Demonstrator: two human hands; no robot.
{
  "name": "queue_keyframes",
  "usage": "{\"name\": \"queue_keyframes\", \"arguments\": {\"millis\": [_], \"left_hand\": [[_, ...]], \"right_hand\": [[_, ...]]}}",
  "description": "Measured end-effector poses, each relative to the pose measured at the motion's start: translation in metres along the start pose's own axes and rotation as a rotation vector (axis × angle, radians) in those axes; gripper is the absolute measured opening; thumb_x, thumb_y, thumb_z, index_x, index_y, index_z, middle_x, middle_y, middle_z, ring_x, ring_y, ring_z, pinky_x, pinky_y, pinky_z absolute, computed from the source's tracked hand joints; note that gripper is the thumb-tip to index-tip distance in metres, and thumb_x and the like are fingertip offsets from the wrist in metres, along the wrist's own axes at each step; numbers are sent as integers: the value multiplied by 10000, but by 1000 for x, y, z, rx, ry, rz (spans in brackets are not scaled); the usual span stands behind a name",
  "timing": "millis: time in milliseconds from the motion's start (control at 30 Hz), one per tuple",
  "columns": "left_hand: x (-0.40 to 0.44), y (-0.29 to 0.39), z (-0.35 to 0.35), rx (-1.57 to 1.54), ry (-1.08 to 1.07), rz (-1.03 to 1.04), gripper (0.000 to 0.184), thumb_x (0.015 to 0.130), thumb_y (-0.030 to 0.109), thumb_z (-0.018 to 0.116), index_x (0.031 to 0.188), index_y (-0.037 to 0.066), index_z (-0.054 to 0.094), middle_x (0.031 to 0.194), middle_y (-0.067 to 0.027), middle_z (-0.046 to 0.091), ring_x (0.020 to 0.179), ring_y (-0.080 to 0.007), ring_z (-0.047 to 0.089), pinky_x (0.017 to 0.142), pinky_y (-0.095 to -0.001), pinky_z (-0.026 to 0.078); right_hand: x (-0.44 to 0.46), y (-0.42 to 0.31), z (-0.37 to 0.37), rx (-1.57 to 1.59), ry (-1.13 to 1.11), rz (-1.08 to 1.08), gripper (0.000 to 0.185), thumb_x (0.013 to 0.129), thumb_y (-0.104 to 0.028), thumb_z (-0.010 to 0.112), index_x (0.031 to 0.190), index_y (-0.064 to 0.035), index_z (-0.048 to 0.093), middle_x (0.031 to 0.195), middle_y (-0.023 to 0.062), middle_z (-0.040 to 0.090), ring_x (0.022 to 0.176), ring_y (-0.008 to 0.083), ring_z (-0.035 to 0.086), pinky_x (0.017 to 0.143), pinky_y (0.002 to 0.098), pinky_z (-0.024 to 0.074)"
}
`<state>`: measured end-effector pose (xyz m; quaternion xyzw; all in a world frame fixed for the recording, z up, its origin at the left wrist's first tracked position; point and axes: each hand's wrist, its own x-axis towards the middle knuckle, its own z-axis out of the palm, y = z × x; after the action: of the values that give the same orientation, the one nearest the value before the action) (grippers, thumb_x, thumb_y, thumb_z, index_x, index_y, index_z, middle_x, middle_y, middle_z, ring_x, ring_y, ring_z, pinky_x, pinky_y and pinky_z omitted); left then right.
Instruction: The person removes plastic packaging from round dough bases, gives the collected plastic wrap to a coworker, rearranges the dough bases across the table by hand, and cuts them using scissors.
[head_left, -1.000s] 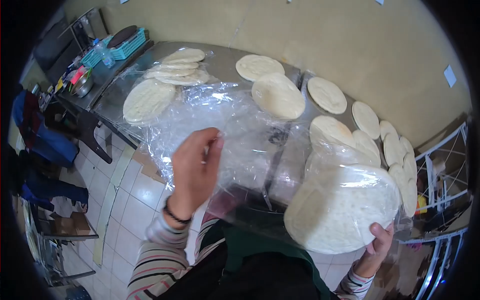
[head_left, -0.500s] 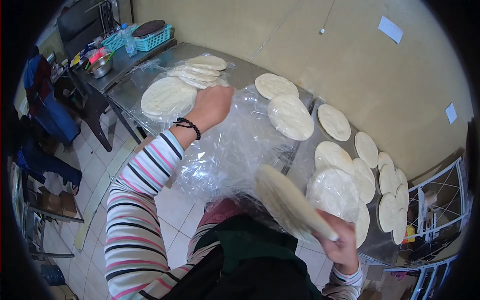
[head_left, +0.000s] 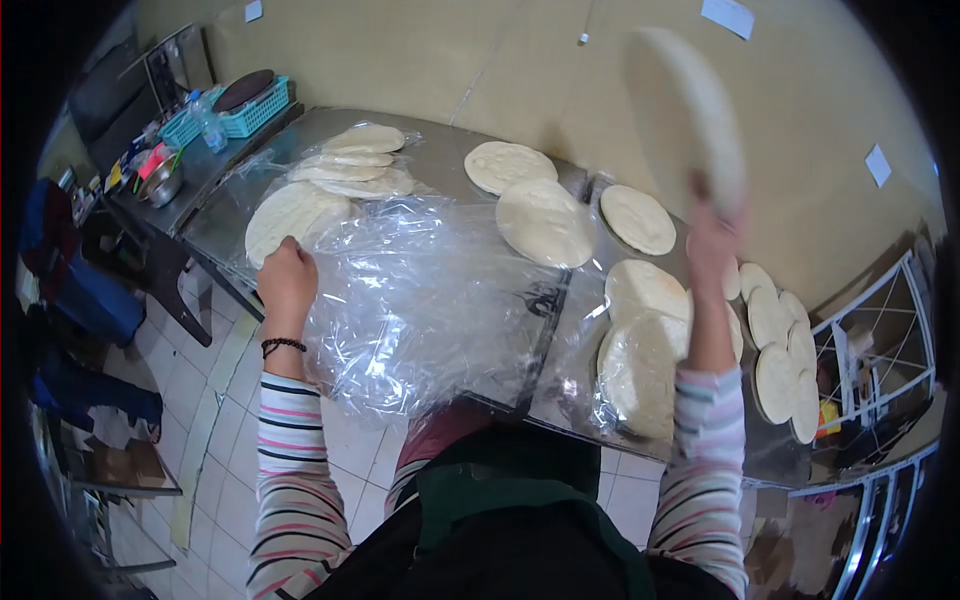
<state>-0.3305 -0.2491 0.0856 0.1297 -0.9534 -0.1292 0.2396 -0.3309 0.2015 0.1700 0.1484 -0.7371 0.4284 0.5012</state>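
Black beads (head_left: 284, 346) are circling my left wrist; the forearm is pointing forward, and my left hand (head_left: 287, 285) is hanging at the near edge of a pale flatbread (head_left: 295, 215), fingertips (head_left: 291, 243) bunched together, though whether they are gripping anything I cannot tell. Clear plastic (head_left: 400, 310) is lying crumpled between my arms. My right arm is standing higher, the blurred right hand (head_left: 716, 235) clasping the lower edge of another flatbread (head_left: 690, 115), which is tilting steeply before the wall (head_left: 820, 110).
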Motion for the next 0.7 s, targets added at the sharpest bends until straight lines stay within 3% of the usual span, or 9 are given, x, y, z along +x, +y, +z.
{"name": "queue_keyframes", "arguments": {"millis": [100, 200, 267, 400, 433, 500, 533, 600, 700], "left_hand": [[-5, -6, 10, 61, 12, -76, 151, 786, 152, 507, 845, 32, 577, 793, -200, 624, 751, -384, 604, 648, -467, 479], [-11, -12, 13, 27, 54, -87, 136, 778, 139, 514, 839, 35, 577, 755, -195, 623, 723, -385, 604, 637, -468, 477], [-14, -9, 8, 41, -46, -119, 202, 777, 152, 532, 948, 54, 574, 873, -199, 622, 789, -371, 602, 668, -436, 476], [-31, 13, -14, 327, 125, 119, 471, 797, 236, 563, 1237, 108, 455, 1273, -171, 429, 1135, -316, 448, 866, -487, 374], [-39, 31, -20, 295, 111, 187, 471, 797, 236, 563, 1237, 108, 455, 1273, -171, 429, 1135, -316, 448, 866, -487, 374], [-63, 55, -27, 98, 181, 539, 490, 806, 269, 560, 1258, 122, 443, 1300, -161, 406, 1209, -309, 371, 948, -531, 279], [-68, 51, -8, 74, 162, 567, 490, 806, 269, 560, 1258, 122, 443, 1300, -161, 406, 1209, -309, 371, 948, -531, 279], [-68, 35, 47, 159, -368, 553, 509, 807, 315, 562, 1261, 122, 433, 1308, -154, 401, 1236, -316, 338, 1000, -544, 206], [-72, 32, 66, 114, -530, 476, 535, 807, 363, 564, 1257, 110, 426, 1320, -141, 394, 1243, -310, 337, 1014, -574, 155]], "right_hand": [[-8, -43, 62, -474, -413, -256, 476, 769, -71, 630, 1222, -60, 486, 1253, 203, 447, 1176, 326, 436, 956, 388, 378], [-46, -95, 84, 11, -474, -309, 653, 714, -128, 690, 1307, -189, 422, 1346, 170, 347, 1259, 362, 306, 1020, 417, 297], [-88, -117, 101, -209, -899, -370, 691, 787, -410, 581, 1369, -176, 293, 1397, 230, 224, 1297, 387, 218, 1009, 598, 172], [-176, -38, 162, -233, -1376, -128, 752, 771, -478, 566, 1392, -193, 252, 1438, 236, 114, 1326, 413, 115, 1010, 621, 124], [-182, -35, 165, -210, -1460, -75, 763, 770, -497, 552, 1399, -203, 235, 1442, 234, 98, 1325, 411, 120, 1016, 614, 124], [-185, -36, 170, -191, -1454, -44, 782, 740, -495, 583, 1389, -202, 261, 1436, 241, 116, 1323, 405, 137, 1013, 611, 151], [-183, -39, 164, -212, -1448, -5, 782, 740, -495, 583, 1389, -202, 261, 1436, 241, 116, 1323, 405, 137, 1013, 611, 151], [-175, -46, 154, -184, -1350, -97, 680, 771, -406, 603, 1356, -195, 328, 1418, 238, 176, 1311, 377, 203, 1013, 576, 214], [-164, -75, 110, -48, -1059, -323, 543, 798, -281, 611, 1293, -168, 417, 1359, 202, 318, 1265, 327, 323, 1007, 479, 301]]}}
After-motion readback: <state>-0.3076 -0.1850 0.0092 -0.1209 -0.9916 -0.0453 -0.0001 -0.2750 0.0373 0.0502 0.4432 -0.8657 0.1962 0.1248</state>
